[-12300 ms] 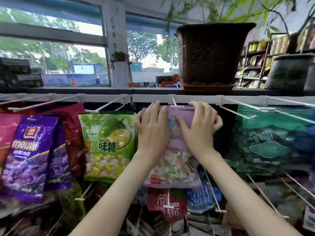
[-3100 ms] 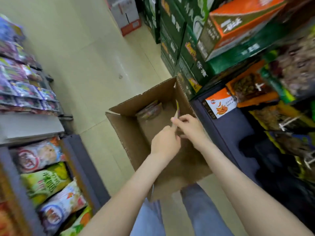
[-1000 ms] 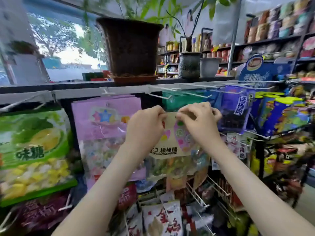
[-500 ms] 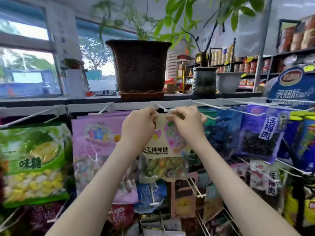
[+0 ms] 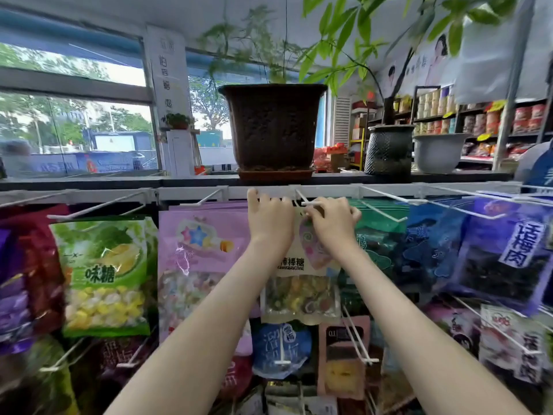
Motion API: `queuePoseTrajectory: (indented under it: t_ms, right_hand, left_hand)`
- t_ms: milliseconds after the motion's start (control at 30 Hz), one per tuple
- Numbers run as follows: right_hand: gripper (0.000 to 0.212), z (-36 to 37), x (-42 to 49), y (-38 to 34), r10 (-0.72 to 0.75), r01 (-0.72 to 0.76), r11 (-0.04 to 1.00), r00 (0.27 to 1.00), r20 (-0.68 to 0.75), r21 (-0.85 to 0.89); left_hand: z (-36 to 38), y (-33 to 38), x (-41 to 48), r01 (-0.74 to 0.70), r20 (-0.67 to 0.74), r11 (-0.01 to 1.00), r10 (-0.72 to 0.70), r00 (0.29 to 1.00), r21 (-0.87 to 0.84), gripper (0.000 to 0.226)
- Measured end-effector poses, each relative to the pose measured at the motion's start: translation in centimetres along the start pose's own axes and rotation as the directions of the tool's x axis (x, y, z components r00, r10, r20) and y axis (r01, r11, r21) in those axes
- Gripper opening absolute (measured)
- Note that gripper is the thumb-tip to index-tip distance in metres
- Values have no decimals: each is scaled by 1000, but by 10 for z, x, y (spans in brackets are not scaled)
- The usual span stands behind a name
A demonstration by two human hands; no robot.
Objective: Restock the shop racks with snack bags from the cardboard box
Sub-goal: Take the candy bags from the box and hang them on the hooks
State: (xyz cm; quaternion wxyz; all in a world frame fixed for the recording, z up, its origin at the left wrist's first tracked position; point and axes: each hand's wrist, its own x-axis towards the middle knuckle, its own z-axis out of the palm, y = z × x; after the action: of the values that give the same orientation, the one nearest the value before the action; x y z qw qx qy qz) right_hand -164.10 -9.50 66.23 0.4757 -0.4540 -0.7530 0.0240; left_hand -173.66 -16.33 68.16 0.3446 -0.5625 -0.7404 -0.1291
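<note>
Green durian-candy bag (image 5: 103, 274), hung, far left; pink candy bag (image 5: 203, 244) beside it. Left hand (image 5: 269, 220): fingers curled, gripping the top corner of the lollipop bag (image 5: 299, 289). Bag held up at the white peg hook (image 5: 311, 203), top row; hole hidden. Right hand (image 5: 332, 223): pinching the header at the hook's tip. Step: hanging. Next, probably: thread the hole, slide back, release.
</note>
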Motion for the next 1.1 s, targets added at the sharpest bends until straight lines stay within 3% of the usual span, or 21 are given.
queuePoseTrajectory:
  t_ms: [100, 200, 300, 433, 600, 733, 867, 1000, 1100]
  right_hand:
    - [20, 15, -15, 9, -124, 117, 989, 989, -76, -90]
    - [38, 26, -42, 11, -239, 216, 961, 963, -125, -175]
    - [56, 25, -65, 8, -276, 247, 951, 949, -150, -187]
    - [73, 24, -114, 2, -263, 260, 965, 957, -121, -39]
    - [62, 53, -200, -23, -333, 310, 936, 933, 136, 169]
    - [55, 84, -247, -59, -421, 334, 889, 865, 274, 312]
    - [49, 126, -298, -118, -530, 358, 826, 757, 382, 435]
    - [42, 175, -360, -196, -633, 378, 753, 640, 436, 539]
    - [42, 215, -410, -263, -680, 370, 719, 547, 488, 589]
  left_hand:
    - [9, 10, 3, 61, 37, 986, -67, 997, 155, 33]
    - [20, 17, -9, 21, -31, 953, -13, 999, 303, 52]
    - [33, 13, -41, 56, -114, 940, -18, 993, 337, 63]
    - [53, -5, -99, 15, -185, 975, 27, 982, 223, 64]
    - [76, -40, -186, -68, -240, 997, 72, 968, 27, 46]
    - [82, -87, -257, -15, -155, 998, 5, 988, -63, 40]
    - [87, -152, -333, 134, -11, 987, -135, 991, -90, 41]
    - [87, -234, -411, 307, 157, 948, -291, 944, -89, 41]
    - [83, -305, -474, 441, 268, 896, -414, 870, -47, 40]
